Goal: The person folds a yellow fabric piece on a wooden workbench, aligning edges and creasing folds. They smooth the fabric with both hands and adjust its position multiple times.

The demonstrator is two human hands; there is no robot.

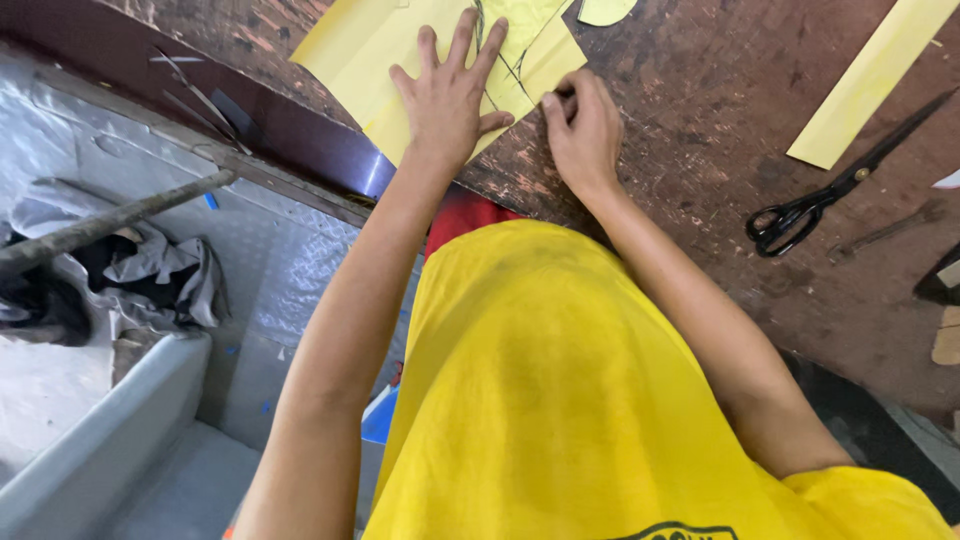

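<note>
Yellow sheet (365,60) lies flat on worn brown table (720,130), a dark outline drawn on it. Left hand (450,95) splayed flat, pinning it; right hand (583,125) curled, pinching something small at the line — looks mid-marking. Continuing likely needs steady hold-down. Black scissors (815,205) lie well apart.

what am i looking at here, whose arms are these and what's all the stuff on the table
This is one picture from a camera worn on a person's head, looking down past their yellow shirt at their own two bare hands. The left hand lies flat with fingers spread on a yellow sheet with dark drawn lines. The right hand is curled at that sheet's edge; whether it pinches something is hard to tell. They work on a worn dark brown wooden table. Also on it: black-handled scissors and a long yellow strip.
</note>
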